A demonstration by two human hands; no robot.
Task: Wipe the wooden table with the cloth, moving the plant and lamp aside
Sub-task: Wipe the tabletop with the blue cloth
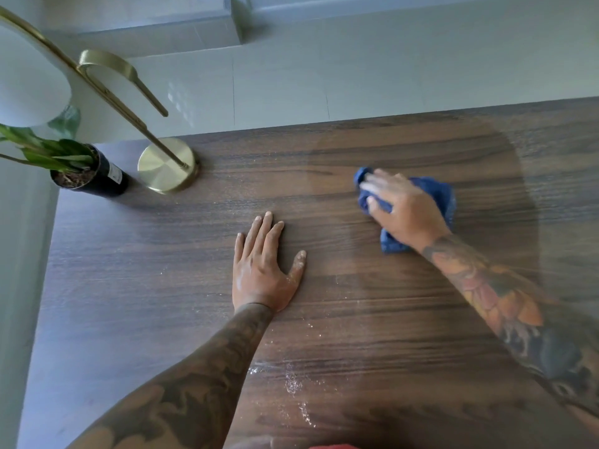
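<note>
On the dark wood-grain counter (356, 319), dusted with white specks above a pale tiled floor (356, 66), my right hand (405, 212) clamps its grip on the bunched cloth (434, 189), lying diagonally, while my left hand (265, 270) lies flat, fingers apart, the plant (81, 170) and lamp (167, 165) at the far-left corner.

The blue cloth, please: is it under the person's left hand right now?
No, the blue cloth is bunched under the right hand, while the left hand lies flat and empty on the wooden table.

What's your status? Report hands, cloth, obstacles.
Right hand pressing blue cloth on table. Left hand flat, empty. Plant, lamp still in far-left corner.
</note>
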